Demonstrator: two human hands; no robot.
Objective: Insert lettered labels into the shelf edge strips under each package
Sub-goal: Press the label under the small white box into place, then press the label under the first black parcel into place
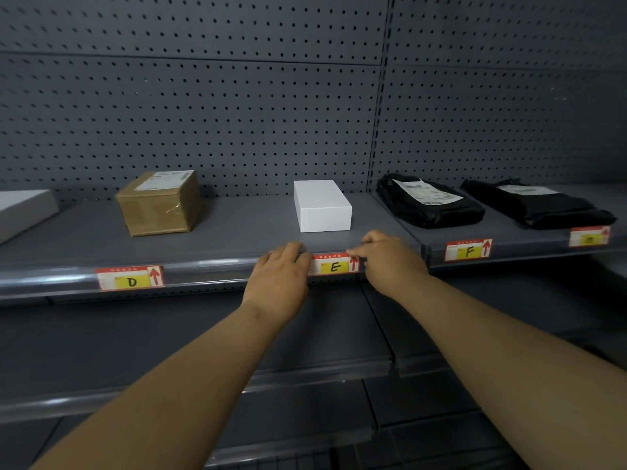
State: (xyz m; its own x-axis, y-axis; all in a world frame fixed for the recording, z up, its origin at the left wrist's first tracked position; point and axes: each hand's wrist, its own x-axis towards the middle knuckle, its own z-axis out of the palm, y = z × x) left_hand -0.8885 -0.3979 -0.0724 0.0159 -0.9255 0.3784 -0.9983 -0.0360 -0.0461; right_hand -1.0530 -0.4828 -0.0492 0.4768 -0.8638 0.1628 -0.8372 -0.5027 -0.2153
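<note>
A red and yellow label marked E sits in the clear edge strip of the grey shelf, right under a white box. My left hand pinches the label's left end, and my right hand pinches its right end by the red arrow. A label marked D sits in the strip under a brown cardboard box. A label marked F sits under a black bag. Another label, its letter unreadable, is under a second black bag.
A flat white box lies at the shelf's far left, cut by the frame edge. A grey pegboard wall backs the shelf. Lower grey shelves with their own edge strips run beneath my forearms.
</note>
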